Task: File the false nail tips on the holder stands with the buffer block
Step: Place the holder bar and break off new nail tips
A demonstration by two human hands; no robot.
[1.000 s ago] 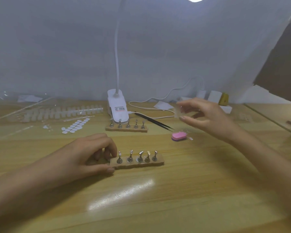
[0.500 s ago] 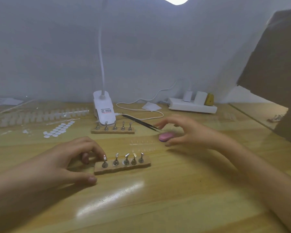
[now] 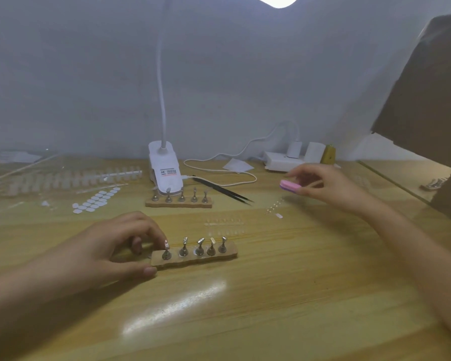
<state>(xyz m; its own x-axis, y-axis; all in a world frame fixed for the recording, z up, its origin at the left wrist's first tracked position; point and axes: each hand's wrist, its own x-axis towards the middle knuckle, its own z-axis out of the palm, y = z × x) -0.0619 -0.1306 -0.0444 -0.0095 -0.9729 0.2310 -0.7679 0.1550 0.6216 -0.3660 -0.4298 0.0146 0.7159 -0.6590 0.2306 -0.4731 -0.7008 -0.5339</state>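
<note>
A cork base (image 3: 229, 255) near the table's middle carries several small metal holder stands (image 3: 199, 248) with tips on top. My left hand (image 3: 115, 246) grips the base's left end, thumb at the front edge and fingers over the leftmost stand. My right hand (image 3: 328, 186) is raised above the table to the right and pinches a pink buffer block (image 3: 289, 184) with a purple underside. A second cork base with stands (image 3: 179, 200) sits farther back, in front of the lamp.
A white clip lamp (image 3: 164, 170) with its cable stands at the back centre, black tweezers (image 3: 221, 190) beside it. Strips of clear nail tips (image 3: 71, 178) and white adhesive tabs (image 3: 95, 199) lie at the left. A power strip (image 3: 284, 158) sits back right; a brown board (image 3: 432, 100) rises on the right.
My right hand came down onto the pink buffer block on the table, picked it up and lifted it to the right. My left hand stayed on the cork base.
</note>
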